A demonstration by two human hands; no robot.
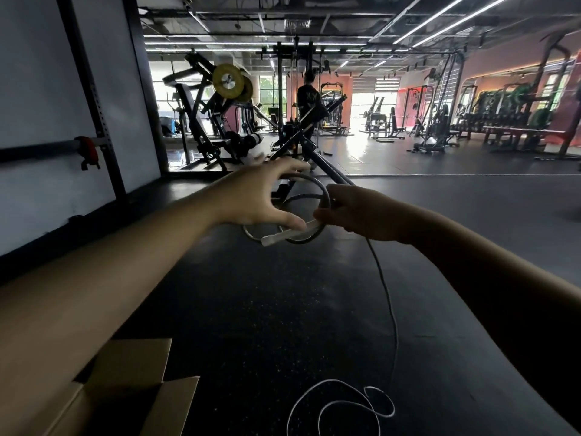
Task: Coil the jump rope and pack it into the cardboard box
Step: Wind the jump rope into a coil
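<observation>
Cardboard box [138,394] sits open near left; left hand [251,196] is spread, holding nothing, right hand [355,212] clenched on the jump rope [388,297] coils and handle [287,236]; risk: slack tail on the floor snags, loops spring loose.

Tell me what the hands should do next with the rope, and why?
Probably the left hand, open by the loops, should draw up more rope and lay another loop into the coil that the right hand pinches together with the white handle. Much of the jump rope trails loose on the floor, and the cardboard box waits open.
</observation>
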